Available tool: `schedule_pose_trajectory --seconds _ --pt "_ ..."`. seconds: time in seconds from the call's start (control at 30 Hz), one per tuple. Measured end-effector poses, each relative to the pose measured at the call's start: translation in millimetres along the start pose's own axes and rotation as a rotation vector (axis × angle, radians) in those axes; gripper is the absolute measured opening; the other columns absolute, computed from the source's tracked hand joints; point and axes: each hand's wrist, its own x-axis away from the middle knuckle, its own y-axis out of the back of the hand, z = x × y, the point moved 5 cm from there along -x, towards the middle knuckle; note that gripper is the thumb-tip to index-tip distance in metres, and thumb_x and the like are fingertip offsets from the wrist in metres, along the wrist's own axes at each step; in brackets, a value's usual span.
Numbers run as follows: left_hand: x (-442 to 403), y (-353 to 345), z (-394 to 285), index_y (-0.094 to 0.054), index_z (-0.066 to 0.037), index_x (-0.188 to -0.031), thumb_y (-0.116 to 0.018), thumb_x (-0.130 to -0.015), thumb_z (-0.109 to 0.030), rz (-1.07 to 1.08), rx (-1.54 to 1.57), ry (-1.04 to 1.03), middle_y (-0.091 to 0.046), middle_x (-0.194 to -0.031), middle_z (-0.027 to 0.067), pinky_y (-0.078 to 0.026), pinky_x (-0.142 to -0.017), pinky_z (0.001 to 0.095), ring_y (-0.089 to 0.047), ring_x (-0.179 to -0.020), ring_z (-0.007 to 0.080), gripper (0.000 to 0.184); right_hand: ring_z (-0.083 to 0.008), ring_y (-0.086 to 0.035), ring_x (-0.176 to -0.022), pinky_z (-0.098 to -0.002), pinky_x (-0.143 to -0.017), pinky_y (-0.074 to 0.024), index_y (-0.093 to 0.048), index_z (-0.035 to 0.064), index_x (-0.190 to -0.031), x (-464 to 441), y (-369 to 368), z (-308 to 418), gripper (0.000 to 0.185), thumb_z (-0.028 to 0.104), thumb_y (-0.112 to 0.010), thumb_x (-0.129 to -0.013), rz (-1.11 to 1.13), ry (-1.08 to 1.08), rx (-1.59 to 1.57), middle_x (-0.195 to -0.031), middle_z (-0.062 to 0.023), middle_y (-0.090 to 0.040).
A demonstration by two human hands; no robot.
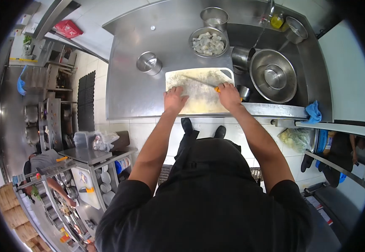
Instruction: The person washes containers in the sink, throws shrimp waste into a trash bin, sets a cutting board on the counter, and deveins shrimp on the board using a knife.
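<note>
A worn, stained white cutting board [199, 98] lies on the steel counter in front of me. My right hand [230, 95] is closed round the orange handle of a knife [200, 81], whose thin blade points left across the upper part of the board. At the board's left edge rests my left hand [175, 101], thumb apart from the fingers, with nothing visible in it. Beyond the board stands a steel bowl [192, 46] full of pale, whitish raw pieces; their kind is hard to make out.
A round steel container [149, 63] sits left of the board, another steel pot [214, 17] at the back. In the sink to the right are a large steel bowl [289, 90] and running water [259, 37]. A blue cloth [313, 112] hangs at the front edge. Another person [48, 164] works at lower left.
</note>
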Motion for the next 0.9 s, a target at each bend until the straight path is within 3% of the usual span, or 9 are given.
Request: schedule_pose_trajectory --seconds 0.1,0.2,0.3,0.4,0.5,0.63,0.73,0.9 --pt "12.2 -8.8 7.4 -0.064 -0.011 -0.125 -0.079 -0.088 -0.029 0.002 0.119 0.075 -0.067 -0.122 0.0101 -0.044 -0.103 0.0492 -0.061 -0.120 0.0324 0.044 -0.0341 -0.065 -0.115 -0.0456 -0.096 -0.0539 -0.064 0.0047 -0.118 2.4 -3.1 -4.5 0.027 0.018 -0.061 -0.095 -0.071 -0.008 0.033 -0.124 -0.0163 -0.065" --pt "14.8 -4.4 16.3 -0.067 -0.012 -0.121 -0.078 -0.088 -0.027 -0.069 0.096 0.124 -0.068 -0.120 0.0096 -0.043 -0.102 0.0488 -0.061 -0.118 0.0330 0.039 -0.0404 -0.067 -0.109 -0.0492 -0.091 -0.0544 -0.063 0.0010 -0.118 15.9 -3.6 -18.7 0.032 0.023 -0.066 -0.095 -0.010 -0.169 -0.216 -0.115 -0.0211 -0.069" --pt "7.1 -3.4 14.1 -0.070 -0.012 -0.115 -0.077 -0.087 -0.024 -0.031 0.037 0.084 -0.068 -0.117 0.0097 -0.044 -0.100 0.0487 -0.061 -0.115 0.0338 0.031 -0.0454 -0.070 -0.099 -0.0529 -0.087 -0.0545 -0.063 -0.0028 -0.113 37.0 0.7 -31.1 0.037 0.030 -0.063 -0.096 0.100 -0.240 -0.381 -0.105 -0.0276 -0.071" --pt "-3.8 -13.5 13.7 -0.072 -0.012 -0.112 -0.075 -0.087 -0.021 0.016 0.069 0.098 -0.069 -0.116 0.0094 -0.044 -0.098 0.0483 -0.061 -0.113 0.0338 0.027 -0.0478 -0.069 -0.099 -0.0553 -0.086 -0.0530 -0.056 -0.0033 -0.114 71.8 26.1 -22.8 0.043 0.036 -0.064 -0.098 0.153 -0.188 -0.406 -0.102 -0.0314 -0.070" --pt "-10.6 -11.5 -6.4 -0.071 -0.012 -0.113 -0.075 -0.086 -0.019 -0.036 0.150 -0.021 -0.069 -0.114 0.0092 -0.044 -0.098 0.0478 -0.062 -0.113 0.0328 0.028 -0.0488 -0.069 -0.095 -0.0556 -0.083 -0.0533 -0.050 -0.0007 -0.114 92.3 30.3 -20.1 0.044 0.040 -0.063 -0.100 0.133 -0.271 -0.446 -0.101 -0.0309 -0.070" --pt "-9.9 -17.9 -21.9 -0.070 -0.011 -0.113 -0.076 -0.085 -0.017 -0.060 0.179 -0.017 -0.069 -0.112 0.0098 -0.045 -0.100 0.0485 -0.062 -0.113 0.0327 0.029 -0.0473 -0.070 -0.091 -0.0555 -0.080 -0.0547 -0.049 0.0023 -0.115 95.6 27.9 -16.0 0.035 0.034 -0.059 -0.102 0.164 -0.256 -0.358 -0.100 -0.0285 -0.071" --pt "-11.4 -17.8 -14.1 -0.070 -0.009 -0.112 -0.077 -0.085 -0.016 -0.034 0.259 0.016 -0.070 -0.110 0.0106 -0.047 -0.101 0.0475 -0.063 -0.112 0.0337 0.029 -0.0458 -0.070 -0.090 -0.0554 -0.079 -0.0559 -0.050 0.0032 -0.116 94.5 25.1 -16.7 0.030 0.029 -0.057 -0.103 -0.043 -0.076 -0.142 -0.100 -0.0245 -0.071" --pt "-13.8 -16.0 -8.3 -0.070 -0.010 -0.109 -0.076 -0.084 -0.012 0.038 0.230 0.003 -0.070 -0.110 0.0112 -0.051 -0.098 0.0457 -0.065 -0.108 0.0346 0.026 -0.0429 -0.071 -0.090 -0.0535 -0.077 -0.0570 -0.052 0.0039 -0.117 91.9 45.2 22.4 0.028 0.028 -0.056 -0.104 0.169 -0.060 -0.171 -0.101 -0.0213 -0.071"
